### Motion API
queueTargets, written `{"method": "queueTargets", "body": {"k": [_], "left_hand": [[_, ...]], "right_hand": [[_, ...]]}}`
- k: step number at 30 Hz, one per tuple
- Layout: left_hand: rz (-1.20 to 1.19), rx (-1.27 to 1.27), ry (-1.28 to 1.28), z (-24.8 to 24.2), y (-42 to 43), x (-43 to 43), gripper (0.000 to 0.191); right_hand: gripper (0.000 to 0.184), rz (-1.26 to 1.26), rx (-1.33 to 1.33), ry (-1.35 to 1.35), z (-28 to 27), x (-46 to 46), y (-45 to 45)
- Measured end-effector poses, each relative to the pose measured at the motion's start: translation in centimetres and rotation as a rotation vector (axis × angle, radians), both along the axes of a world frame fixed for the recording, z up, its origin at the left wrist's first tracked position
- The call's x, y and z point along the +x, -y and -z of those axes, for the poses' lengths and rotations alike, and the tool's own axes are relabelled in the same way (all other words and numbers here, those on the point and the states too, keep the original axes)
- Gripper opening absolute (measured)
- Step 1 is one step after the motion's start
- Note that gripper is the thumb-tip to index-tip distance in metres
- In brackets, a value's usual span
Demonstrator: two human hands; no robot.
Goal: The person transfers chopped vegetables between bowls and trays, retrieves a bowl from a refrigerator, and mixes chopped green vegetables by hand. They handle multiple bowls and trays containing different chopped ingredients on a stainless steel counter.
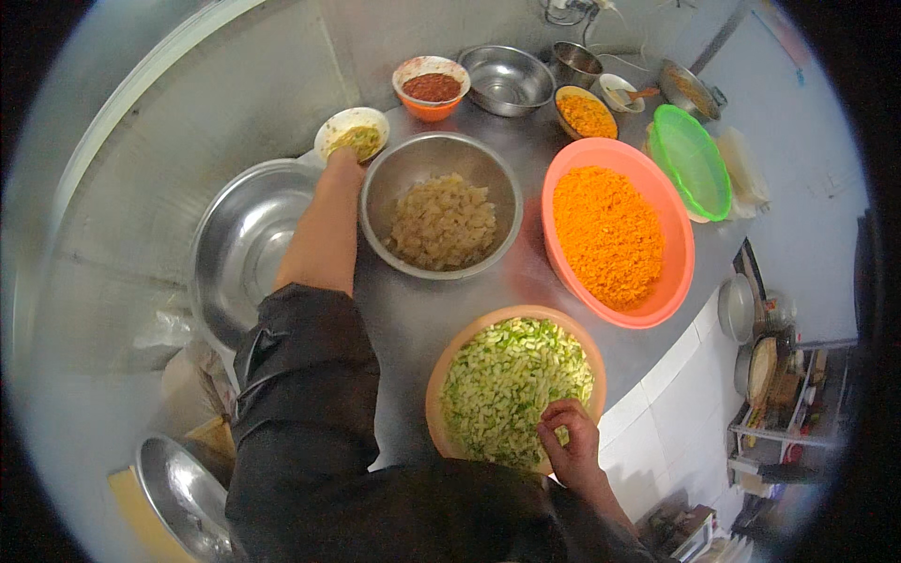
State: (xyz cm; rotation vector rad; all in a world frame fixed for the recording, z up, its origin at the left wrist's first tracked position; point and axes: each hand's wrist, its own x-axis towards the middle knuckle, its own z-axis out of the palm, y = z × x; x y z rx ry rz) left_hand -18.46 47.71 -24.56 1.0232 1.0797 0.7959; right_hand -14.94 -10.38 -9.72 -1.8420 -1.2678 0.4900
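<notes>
My left arm stretches across the steel table to a small white bowl [352, 117] of yellow-green chopped food. My left hand [345, 159] is at its near rim; the fingers are mostly hidden, so whether they grip it is unclear. My right hand [576, 442] hovers over the near right side of an orange bowl [440, 369] filled with diced green vegetable [517, 383]. Its thumb and fingertips are drawn together in a ring, with nothing visible between them. Between the hands stands a steel bowl [373, 225] with pale translucent chopped pieces [447, 222].
A pink basin [676, 281] holds finely chopped orange food [609, 232]. A large steel basin [229, 232] lies under my left forearm. Behind stand a bowl of red paste [431, 88], a steel bowl [508, 81] and a bowl of orange food [586, 116]. A green basket [690, 162] stands right.
</notes>
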Motion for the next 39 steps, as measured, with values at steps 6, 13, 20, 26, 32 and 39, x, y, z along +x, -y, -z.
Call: {"method": "queueTargets", "body": {"k": [6, 13, 20, 26, 32, 39], "left_hand": [[-0.123, 0.488, -0.444, -8.5, 9.6, -4.2, 0.046], [0.344, 1.022, -1.145, -10.2, 31.5, -23.2, 0.042], [0.454, 0.858, -1.26, -8.9, 43.9, -28.2, 0.028], [0.273, 0.986, -1.098, -9.0, 54.3, -27.1, 0.028], [0.124, 0.764, -0.724, -9.3, 62.0, -21.4, 0.026], [0.088, -0.093, -0.207, -7.3, 62.3, -16.1, 0.024]], "right_hand": [[0.019, -0.013, 0.023, 0.186, -1.2, -1.0, 0.2], [0.02, -0.173, -0.115, 0.312, -2.9, -3.4, 2.4], [0.014, -0.096, 0.055, -0.069, -3.3, -3.2, 7.1], [0.012, 0.319, 0.009, 0.196, 2.4, 5.0, 11.7], [0.017, 0.268, -0.098, -0.264, 10.5, 11.8, 11.5], [0.018, 0.105, 0.163, -0.506, 10.1, 12.3, 11.6]]}}
